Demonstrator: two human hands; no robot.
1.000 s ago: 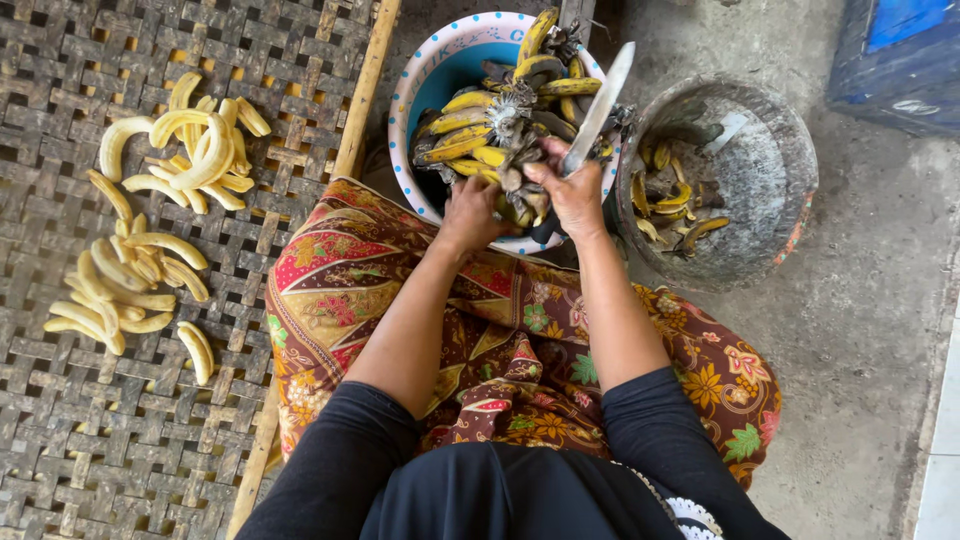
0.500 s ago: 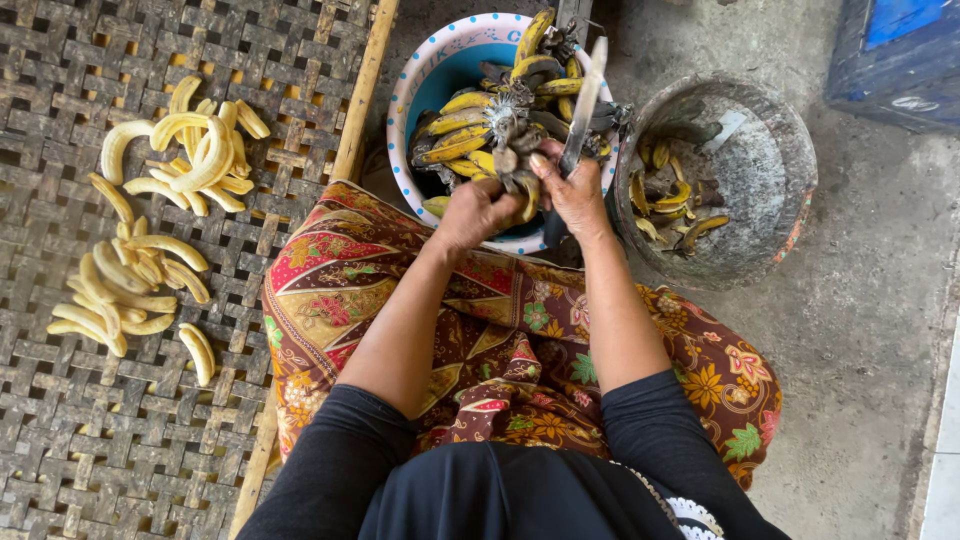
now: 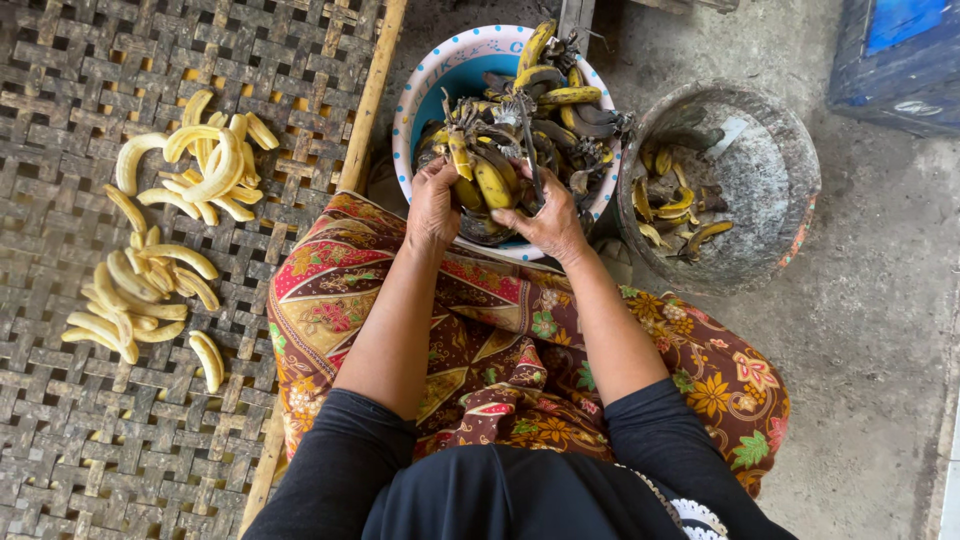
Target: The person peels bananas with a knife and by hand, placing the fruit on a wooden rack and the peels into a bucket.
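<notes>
Rough grey concrete floor (image 3: 880, 300) is lying under flat daylight. A woven bamboo mat (image 3: 90, 450) is covering the left side, its wooden pole edge (image 3: 372, 95) running diagonally.

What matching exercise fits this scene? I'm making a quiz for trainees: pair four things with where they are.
Things:
1. peeled bananas
2. unpeeled bananas
3. banana peels
4. knife

Places:
A. in the grey bucket
B. in the right hand
C. on the woven mat
D. in the blue basin

Pairs: 1-C, 2-D, 3-A, 4-B
</notes>
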